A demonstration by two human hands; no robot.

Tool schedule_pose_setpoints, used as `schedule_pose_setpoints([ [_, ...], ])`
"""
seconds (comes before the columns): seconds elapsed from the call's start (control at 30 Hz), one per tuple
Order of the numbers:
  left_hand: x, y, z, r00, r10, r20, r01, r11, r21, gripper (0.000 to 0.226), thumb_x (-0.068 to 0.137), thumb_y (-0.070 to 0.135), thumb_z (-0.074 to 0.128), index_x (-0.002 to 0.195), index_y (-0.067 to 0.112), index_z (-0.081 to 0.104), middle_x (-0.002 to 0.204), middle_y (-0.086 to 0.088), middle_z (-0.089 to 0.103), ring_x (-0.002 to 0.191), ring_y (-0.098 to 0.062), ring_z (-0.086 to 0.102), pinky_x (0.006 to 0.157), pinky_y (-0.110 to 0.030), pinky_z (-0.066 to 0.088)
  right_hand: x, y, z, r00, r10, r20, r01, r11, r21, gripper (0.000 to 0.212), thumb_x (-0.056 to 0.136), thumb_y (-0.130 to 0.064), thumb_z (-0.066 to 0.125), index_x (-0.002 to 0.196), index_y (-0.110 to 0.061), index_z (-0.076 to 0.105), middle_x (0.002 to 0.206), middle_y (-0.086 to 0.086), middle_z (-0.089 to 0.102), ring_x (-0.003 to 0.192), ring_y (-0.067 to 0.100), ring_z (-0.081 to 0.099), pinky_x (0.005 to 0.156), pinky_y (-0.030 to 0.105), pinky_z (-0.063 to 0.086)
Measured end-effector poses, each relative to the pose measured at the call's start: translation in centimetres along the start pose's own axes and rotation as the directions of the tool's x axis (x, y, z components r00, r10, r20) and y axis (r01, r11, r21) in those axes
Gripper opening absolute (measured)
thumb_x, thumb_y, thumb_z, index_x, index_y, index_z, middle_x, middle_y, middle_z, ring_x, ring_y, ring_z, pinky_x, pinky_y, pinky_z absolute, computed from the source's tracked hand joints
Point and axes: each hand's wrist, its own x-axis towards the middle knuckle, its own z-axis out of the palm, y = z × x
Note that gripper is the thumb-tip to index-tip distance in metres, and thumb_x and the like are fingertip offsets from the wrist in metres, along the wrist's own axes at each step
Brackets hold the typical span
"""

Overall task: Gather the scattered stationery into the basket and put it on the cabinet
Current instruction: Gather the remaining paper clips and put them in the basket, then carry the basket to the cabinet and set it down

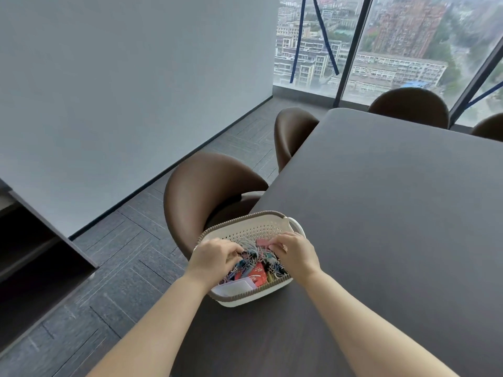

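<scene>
Stationery (251,269) fills the white basket (245,230), which sits on the dark table (381,213) directly beneath both hands. The left hand (215,257) curls its fingers into the tangled clips; whether it grips any cannot be told. The right hand (295,253) pinches a pink clip (262,242). A brown chair (201,186) stands beyond the left hand.

Dark table (381,213), brown chairs (206,186), grey wall (122,91), grey tiled floor (122,281), tall windows (313,36) (city blocks below)
</scene>
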Motion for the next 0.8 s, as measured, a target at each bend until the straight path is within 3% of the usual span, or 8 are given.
schedule_pose_setpoints([
  [0.1,-0.3,-0.4,0.4,0.999,-0.001,-0.054,0.0,1.0,-0.013,0.018,0.076,0.02,0.074,0.094,0.023,0.073,0.073,0.006,0.072,0.066,-0.012,0.065,0.064,-0.025,0.05,-0.5,0.7,0.1,0.998,-0.004,-0.059,-0.001,0.996,-0.085,0.017,0.09,-0.024,0.057,0.097,-0.02,0.072,0.086,-0.002,0.072,0.078,0.02,0.063,0.07,0.025,0.047],
  [0.2,-0.4,-0.6,1.0,0.996,0.059,-0.072,-0.055,0.997,0.053,0.008,0.079,0.023,0.067,0.082,0.023,0.074,0.091,0.006,0.073,0.081,-0.014,0.068,0.072,-0.035,0.052,-0.8,1.4,0.3,0.998,-0.013,-0.055,0.006,0.992,-0.125,0.024,0.095,-0.022,0.047,0.107,-0.023,0.068,0.091,0.003,0.071,0.088,0.025,0.06,0.088,0.032,0.044],
  [0.3,-0.8,-0.2,0.8,0.998,-0.014,-0.069,0.022,0.993,0.115,0.033,0.08,0.038,0.043,0.079,0.026,0.074,0.109,0.002,0.068,0.1,-0.021,0.062,0.084,-0.045,0.046,-1.2,1.7,0.1,0.996,-0.031,-0.079,0.023,0.994,-0.105,0.024,0.094,-0.019,0.048,0.111,-0.023,0.064,0.102,0.001,0.069,0.102,0.024,0.054,0.096,0.033,0.034],
  [0.43,-2.2,-0.1,0.8,0.954,-0.267,-0.133,0.289,0.939,0.186,0.042,0.081,0.034,0.049,0.116,0.014,0.062,0.131,-0.014,0.053,0.121,-0.034,0.047,0.095,-0.051,0.04,-1.0,2.3,-0.8,0.996,-0.042,-0.077,0.029,0.986,-0.167,0.033,0.09,-0.02,0.053,0.124,-0.019,0.054,0.13,-0.002,0.054,0.123,0.022,0.039,0.106,0.042,0.034],
  [0.53,-3.8,-0.5,1.0,0.834,-0.551,-0.032,0.552,0.83,0.075,0.067,0.09,0.036,0.051,0.143,0.005,0.025,0.15,-0.018,0.021,0.137,-0.033,0.022,0.111,-0.044,0.025,-0.6,2.7,-1.2,0.993,0.115,0.033,-0.109,0.984,-0.14,0.056,0.091,-0.027,0.051,0.142,-0.023,0.027,0.151,-0.001,0.024,0.138,0.02,0.018,0.113,0.038,0.022],
  [0.67,-4.6,0.6,0.6,0.72,-0.68,0.137,0.69,0.723,-0.033,0.075,0.093,0.037,0.045,0.147,0.007,0.001,0.151,-0.016,0.021,0.134,-0.033,0.03,0.106,-0.042,0.032,-0.3,2.6,-1.1,0.948,0.248,0.201,-0.222,0.965,-0.142,0.074,0.091,-0.025,0.052,0.146,-0.032,0.004,0.156,0.002,0.01,0.133,0.027,0.036,0.098,0.041,0.041],
  [0.73,-4.6,0.8,0.6,0.681,-0.715,0.158,0.727,0.686,-0.032,0.067,0.095,0.034,0.042,0.146,0.007,0.008,0.145,-0.018,0.034,0.124,-0.034,0.044,0.097,-0.044,0.041,-0.2,2.7,-1.1,0.938,0.283,0.2,-0.266,0.958,-0.106,0.074,0.092,-0.023,0.049,0.146,-0.027,-0.001,0.153,0.004,0.021,0.117,0.03,0.052,0.079,0.036,0.044],
  [0.8,-4.7,0.8,0.7,0.654,-0.743,0.14,0.753,0.657,-0.031,0.049,0.096,0.032,0.041,0.133,0.002,0.03,0.127,-0.021,0.052,0.109,-0.034,0.054,0.083,-0.041,0.047,0.0,3.0,-1.0,0.916,0.362,0.172,-0.365,0.931,-0.014,0.068,0.094,-0.023,0.044,0.147,-0.021,0.0,0.14,0.013,0.043,0.11,0.033,0.055,0.076,0.034,0.041],
])
